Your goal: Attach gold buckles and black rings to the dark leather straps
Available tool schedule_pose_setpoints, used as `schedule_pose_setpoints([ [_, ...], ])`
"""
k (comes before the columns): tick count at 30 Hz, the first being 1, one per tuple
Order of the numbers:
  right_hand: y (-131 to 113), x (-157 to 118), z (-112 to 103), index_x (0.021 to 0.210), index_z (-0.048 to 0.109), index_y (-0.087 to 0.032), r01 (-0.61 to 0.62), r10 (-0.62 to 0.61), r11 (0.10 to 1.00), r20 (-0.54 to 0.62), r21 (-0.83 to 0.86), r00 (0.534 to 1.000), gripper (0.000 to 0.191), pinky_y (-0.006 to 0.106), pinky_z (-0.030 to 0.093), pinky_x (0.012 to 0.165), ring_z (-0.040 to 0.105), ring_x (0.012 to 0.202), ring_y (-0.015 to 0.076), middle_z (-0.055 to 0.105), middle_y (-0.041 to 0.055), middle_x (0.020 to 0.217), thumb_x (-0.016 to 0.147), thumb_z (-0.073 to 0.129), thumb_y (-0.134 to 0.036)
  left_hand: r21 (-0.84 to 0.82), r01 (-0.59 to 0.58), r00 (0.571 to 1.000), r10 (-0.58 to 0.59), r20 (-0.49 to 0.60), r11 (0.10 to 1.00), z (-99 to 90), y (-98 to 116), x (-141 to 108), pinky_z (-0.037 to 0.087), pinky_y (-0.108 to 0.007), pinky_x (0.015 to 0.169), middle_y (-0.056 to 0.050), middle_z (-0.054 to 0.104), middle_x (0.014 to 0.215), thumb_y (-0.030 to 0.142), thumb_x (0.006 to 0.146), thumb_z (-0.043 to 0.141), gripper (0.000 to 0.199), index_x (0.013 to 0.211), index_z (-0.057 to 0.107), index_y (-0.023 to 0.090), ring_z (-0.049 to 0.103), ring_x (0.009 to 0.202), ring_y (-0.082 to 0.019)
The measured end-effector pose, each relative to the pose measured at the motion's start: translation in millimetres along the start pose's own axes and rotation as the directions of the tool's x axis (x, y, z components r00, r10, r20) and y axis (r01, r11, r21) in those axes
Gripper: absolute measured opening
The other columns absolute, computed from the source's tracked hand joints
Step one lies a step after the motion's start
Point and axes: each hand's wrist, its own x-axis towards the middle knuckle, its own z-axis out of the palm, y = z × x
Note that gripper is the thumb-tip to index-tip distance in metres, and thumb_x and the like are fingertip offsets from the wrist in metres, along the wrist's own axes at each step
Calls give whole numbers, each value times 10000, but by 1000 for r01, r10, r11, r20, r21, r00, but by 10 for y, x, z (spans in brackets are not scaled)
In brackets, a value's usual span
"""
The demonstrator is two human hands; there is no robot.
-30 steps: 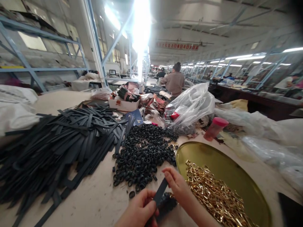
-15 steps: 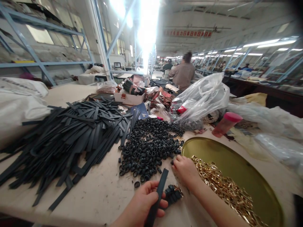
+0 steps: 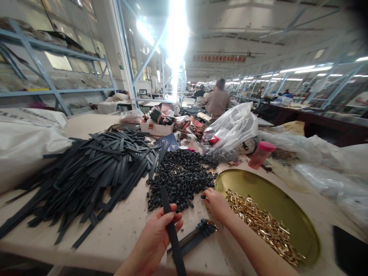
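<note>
My left hand (image 3: 151,239) is closed around a flat black strap (image 3: 171,230), which slants up toward the loops, its upper end free. Between the fingertips of my right hand (image 3: 217,205) is a small black loop (image 3: 203,197), at the near right side of a heap of similar black loops (image 3: 179,174). On the table between my hands lie a few straps (image 3: 191,243) with black loops and gold metal pieces at one end. Just right of my right hand, small gold metal fittings (image 3: 258,218) fill part of an oval gold tray (image 3: 255,180).
A large pile of black straps (image 3: 94,172) covers the table's left side, beside a white sack (image 3: 28,145). Behind the loops are a white box (image 3: 156,129), a clear plastic bag (image 3: 232,130) and a pink-lidded jar (image 3: 261,155). A person (image 3: 217,101) sits farther back.
My left hand has moved left with the strap, uncovering the straps lying on the table. My right hand has shifted slightly left, still pinching a loop. The camera view has tilted and turned.
</note>
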Motion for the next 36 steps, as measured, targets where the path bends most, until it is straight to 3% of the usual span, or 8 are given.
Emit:
schedule_pose_setpoints([
  [6, -456, -617, -122, 915, 550, -176, -80, 11, 889, 153, 451, 988, 166, 256, 472, 623, 607, 728, 145, 635, 33, 841, 822, 424, -230, -225, -307, 950, 281, -138, 925, 9, 193, -42, 544, -315, 771, -30, 618, 741, -19, 789, 376, 208, 793, 487, 157, 657, 775, -141],
  [8, -630, -891, -134, 888, 562, -183, -315, 29, 373, 328, 873, 944, 146, 269, 482, 672, 612, 767, 144, 631, 40, 927, 765, 553, -261, -238, -361, 931, 334, -147, 902, 34, 191, -55, 532, -311, 807, -27, 621, 750, -15, 791, 373, 208, 789, 486, 160, 651, 783, -129],
  [10, -764, -1077, -124, 810, 586, -180, -386, 37, -14, 386, 923, 922, 195, 244, 480, 644, 606, 692, 119, 627, 9, 820, 660, 688, -250, -222, -394, 918, 369, -147, 892, 55, 128, -69, 520, -307, 832, -21, 620, 756, -8, 788, 380, 203, 785, 487, 166, 645, 795, -121],
  [12, -829, -1146, -109, 743, 602, -168, -377, 69, -142, 389, 915, 919, 213, 219, 476, 616, 585, 613, 93, 606, -19, 698, 596, 746, -226, -189, -417, 908, 398, -130, 889, 52, 21, -96, 504, -309, 854, -10, 617, 774, 17, 791, 390, 189, 785, 489, 177, 634, 829, -121],
  [18, -589, -1033, -188, 704, 617, -151, -375, 182, -62, 380, 925, 907, 145, 222, 471, 677, 582, 636, 92, 608, -19, 670, 620, 721, -205, 222, -381, 918, 340, 204, 897, -131, -249, -297, 441, -273, 890, -27, 598, 1066, 107, 640, 633, 225, 842, 592, 200, 531, 1058, -200],
  [21, -444, -1017, -217, 735, 620, -149, -383, 176, 57, 368, 922, 913, 122, 244, 459, 695, 576, 664, 106, 622, -10, 706, 651, 685, -210, 262, -104, 942, 11, 334, 959, -193, -299, -385, 495, -293, 749, -65, 599, 1100, 159, 590, 689, 280, 861, 628, 191, 549, 1039, -264],
  [25, -415, -1033, -152, 718, 599, -149, -376, 149, 187, 353, 907, 924, 100, 290, 443, 707, 571, 677, 136, 628, -4, 693, 674, 651, -223, 191, 291, 853, -344, 393, 938, -167, -360, -352, 495, -274, 630, -88, 651, 963, 275, 667, 633, 305, 953, 603, 176, 625, 892, -243],
  [36, -309, -1028, -26, 815, 580, -180, -332, 259, -66, 337, 941, 905, 140, 185, 321, 451, 364, 443, 57, 467, -78, 539, 677, 596, -161, 482, 215, 839, -413, 355, 850, -11, -453, -125, 363, -135, 359, -77, 625, 945, 226, 724, 532, 341, 1057, 531, 153, 546, 428, -45],
])
